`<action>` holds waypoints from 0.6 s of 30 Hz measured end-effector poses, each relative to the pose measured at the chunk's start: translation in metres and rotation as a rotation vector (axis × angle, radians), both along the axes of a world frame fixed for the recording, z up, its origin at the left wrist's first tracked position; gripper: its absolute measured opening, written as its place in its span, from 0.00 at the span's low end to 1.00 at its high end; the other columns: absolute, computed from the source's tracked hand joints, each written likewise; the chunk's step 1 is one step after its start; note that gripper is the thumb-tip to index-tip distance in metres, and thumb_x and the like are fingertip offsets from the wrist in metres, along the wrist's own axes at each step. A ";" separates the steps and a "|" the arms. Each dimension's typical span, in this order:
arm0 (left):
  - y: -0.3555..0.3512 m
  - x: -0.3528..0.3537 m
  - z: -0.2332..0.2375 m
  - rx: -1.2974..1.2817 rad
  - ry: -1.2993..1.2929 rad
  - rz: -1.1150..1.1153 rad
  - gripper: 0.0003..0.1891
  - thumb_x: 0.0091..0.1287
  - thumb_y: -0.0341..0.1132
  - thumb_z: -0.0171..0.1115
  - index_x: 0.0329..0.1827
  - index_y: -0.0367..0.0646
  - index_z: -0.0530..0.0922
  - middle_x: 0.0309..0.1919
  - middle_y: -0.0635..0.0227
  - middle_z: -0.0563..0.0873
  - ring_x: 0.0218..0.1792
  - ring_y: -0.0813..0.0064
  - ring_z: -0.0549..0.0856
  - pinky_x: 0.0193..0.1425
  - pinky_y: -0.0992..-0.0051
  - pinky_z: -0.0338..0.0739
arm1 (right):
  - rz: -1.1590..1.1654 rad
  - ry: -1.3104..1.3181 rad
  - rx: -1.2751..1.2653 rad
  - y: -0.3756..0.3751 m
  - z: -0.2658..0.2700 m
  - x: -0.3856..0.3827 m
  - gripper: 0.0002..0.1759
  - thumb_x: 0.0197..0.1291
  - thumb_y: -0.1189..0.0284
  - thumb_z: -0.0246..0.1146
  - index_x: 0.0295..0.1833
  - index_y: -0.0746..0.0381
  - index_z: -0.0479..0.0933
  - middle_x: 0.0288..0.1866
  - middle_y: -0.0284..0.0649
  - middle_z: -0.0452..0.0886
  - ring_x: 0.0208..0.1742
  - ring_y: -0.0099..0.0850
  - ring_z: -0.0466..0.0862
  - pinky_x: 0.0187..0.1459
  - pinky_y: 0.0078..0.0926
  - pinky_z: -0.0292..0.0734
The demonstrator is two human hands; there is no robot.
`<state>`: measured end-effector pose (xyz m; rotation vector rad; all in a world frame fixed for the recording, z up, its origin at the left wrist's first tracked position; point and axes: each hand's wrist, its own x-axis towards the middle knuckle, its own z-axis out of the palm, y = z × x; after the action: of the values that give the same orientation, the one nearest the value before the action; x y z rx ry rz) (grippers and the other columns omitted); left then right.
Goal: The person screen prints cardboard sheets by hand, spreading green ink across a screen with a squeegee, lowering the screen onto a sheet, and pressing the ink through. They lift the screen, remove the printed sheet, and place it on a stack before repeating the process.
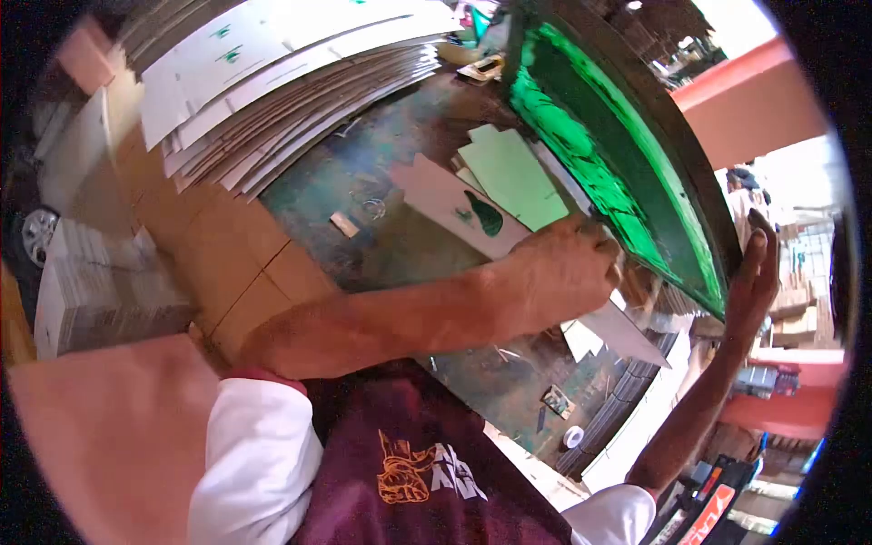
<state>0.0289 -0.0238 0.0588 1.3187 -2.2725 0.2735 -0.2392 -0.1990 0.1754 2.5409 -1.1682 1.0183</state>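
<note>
A raised screen frame (718,195) with green ink (581,150) on its mesh stands tilted over the work table (327,195). Beneath my left hand (568,271), a long pale board (431,189) with a dark green leaf-like print lies across the table. The fingers of this hand curl near the frame's lower edge, and what they hold is hidden. Beside the board is a light green sheet (516,173). At the frame's right corner, my right hand (756,268) has its fingers stretched upward against or close to the outer edge.
Stacked flat sheets (291,100) occupy the table's far left. Brown cardboard (227,241) lies along its left side, near another stack (109,282). A tape roll (572,437) and a small block (344,224) rest on the table. Dark bundled material (618,404) lies at the right edge.
</note>
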 end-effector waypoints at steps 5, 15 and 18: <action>0.090 0.062 0.027 0.029 0.259 0.140 0.08 0.65 0.37 0.63 0.41 0.44 0.81 0.42 0.64 0.81 0.46 0.62 0.85 0.46 0.65 0.83 | 0.146 0.083 -0.065 -0.042 -0.007 -0.045 0.24 0.82 0.63 0.49 0.70 0.70 0.74 0.70 0.48 0.79 0.72 0.41 0.77 0.76 0.41 0.66; 0.422 0.181 -0.027 -0.327 1.165 1.433 0.08 0.74 0.35 0.68 0.48 0.40 0.83 0.38 0.74 0.85 0.39 0.84 0.79 0.47 0.79 0.75 | -0.062 0.436 -0.285 -0.077 0.015 -0.067 0.29 0.83 0.58 0.39 0.76 0.63 0.71 0.74 0.49 0.75 0.76 0.44 0.73 0.77 0.41 0.64; 0.486 0.187 -0.075 -0.285 1.106 1.765 0.10 0.75 0.37 0.67 0.50 0.40 0.84 0.39 0.72 0.86 0.41 0.82 0.80 0.49 0.78 0.75 | 0.164 0.187 -0.058 -0.112 0.015 -0.090 0.34 0.84 0.53 0.33 0.78 0.64 0.67 0.78 0.46 0.72 0.78 0.40 0.69 0.79 0.41 0.60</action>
<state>0.2155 0.4624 -0.0167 2.1020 0.1542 0.2615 -0.3289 -0.3112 0.1904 2.6525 -0.8816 0.8117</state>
